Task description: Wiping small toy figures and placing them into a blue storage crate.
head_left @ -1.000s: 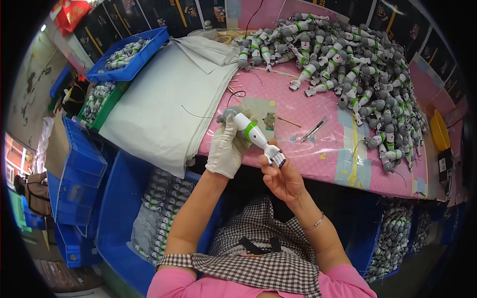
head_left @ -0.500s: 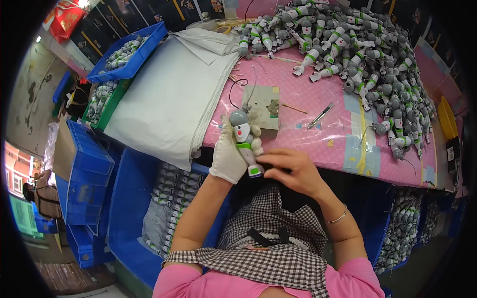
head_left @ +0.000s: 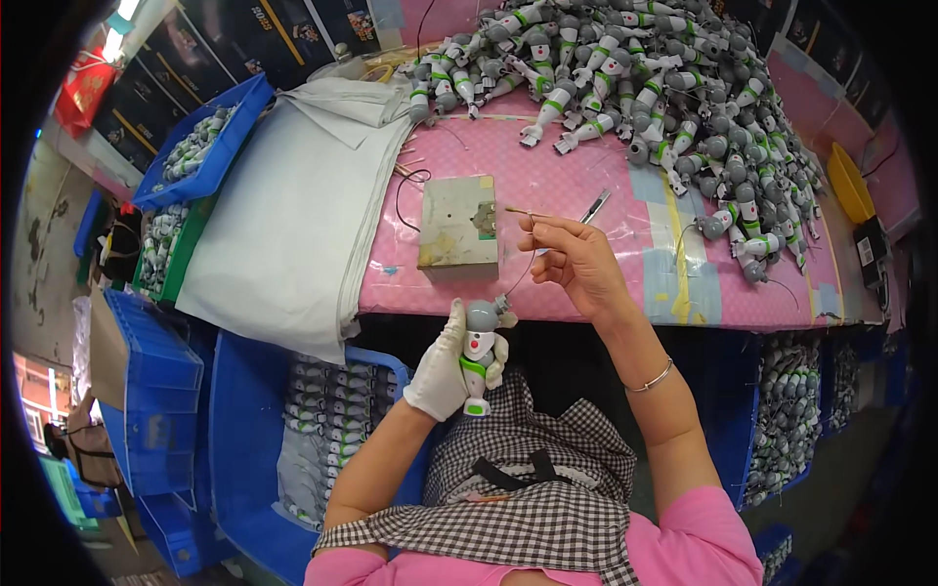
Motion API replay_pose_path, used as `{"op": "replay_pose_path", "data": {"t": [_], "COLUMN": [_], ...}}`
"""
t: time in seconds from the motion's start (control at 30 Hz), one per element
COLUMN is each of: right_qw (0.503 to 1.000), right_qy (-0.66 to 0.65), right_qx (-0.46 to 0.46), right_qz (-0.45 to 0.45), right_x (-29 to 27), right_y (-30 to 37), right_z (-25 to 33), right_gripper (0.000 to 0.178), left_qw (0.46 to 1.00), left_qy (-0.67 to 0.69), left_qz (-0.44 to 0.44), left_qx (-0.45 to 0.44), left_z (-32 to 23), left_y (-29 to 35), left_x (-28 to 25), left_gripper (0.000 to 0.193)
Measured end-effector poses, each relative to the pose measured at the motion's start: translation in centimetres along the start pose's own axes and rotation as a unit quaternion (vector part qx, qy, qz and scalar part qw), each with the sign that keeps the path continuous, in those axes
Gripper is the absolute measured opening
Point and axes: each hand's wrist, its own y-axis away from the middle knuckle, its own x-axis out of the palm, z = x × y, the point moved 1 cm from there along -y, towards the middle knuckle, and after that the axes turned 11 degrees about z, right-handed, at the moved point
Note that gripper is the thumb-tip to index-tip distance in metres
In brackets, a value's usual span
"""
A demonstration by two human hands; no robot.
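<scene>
My left hand [head_left: 442, 373], in a white glove, is closed around a small grey-headed toy figure [head_left: 479, 344] with a white and green body. The figure is held upright just off the table's front edge. A thin wire [head_left: 518, 277] rises from its top toward my right hand. My bare right hand [head_left: 578, 262] is raised over the table, pinching a thin wooden stick [head_left: 518, 211] that points left. Left of that hand stands a worn metal box [head_left: 457, 230] with a dark cord. Just behind my right fingers lies a slim silver cutter or pen-like tool [head_left: 596, 203].
A large heap of similar figures [head_left: 625, 83] covers the back right of the pink table [head_left: 391, 278]. White sheets [head_left: 283, 215] lie on the left. Blue bins [head_left: 234, 459] with rows of figures stand below; a blue tray [head_left: 220, 137] is at far left, a yellow basin [head_left: 850, 186] far right.
My left hand has lowered the figure toward me, away from the box. My right hand has left the figure, moved up over the table and picked up the stick that lay there.
</scene>
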Motion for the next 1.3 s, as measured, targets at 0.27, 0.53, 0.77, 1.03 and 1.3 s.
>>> {"op": "replay_pose_path", "data": {"t": [0.27,0.53,0.77,1.03,1.3], "right_qw": [0.936,0.936,0.923,0.918,0.996], "right_qy": [0.35,0.343,0.342,0.349,0.033], "right_qx": [-0.049,0.039,0.101,0.118,-0.03], "right_qz": [0.001,0.073,0.147,0.147,-0.081], "right_x": [-2.0,-1.8,-1.8,-1.9,-6.4], "right_y": [-4.0,-6.6,-7.3,-7.6,-10.7], "right_z": [-1.8,-1.2,-0.1,0.1,2.1], "right_gripper": [0.017,0.02,0.022,0.022,0.031], "left_qw": [0.879,0.974,0.982,0.98,0.973], "left_qy": [-0.448,-0.149,-0.096,-0.087,-0.133], "left_qz": [-0.152,-0.089,-0.038,-0.042,-0.093], "left_qx": [0.053,0.148,0.156,0.176,0.167], "left_z": [-1.4,-5.2,-5.6,-5.4,-6.0], "left_y": [-0.8,-1.8,-2.4,-3.1,2.5], "left_x": [1.0,1.0,0.3,-0.3,-0.5], "left_gripper": [0.034,0.031,0.031,0.032,0.032]}}
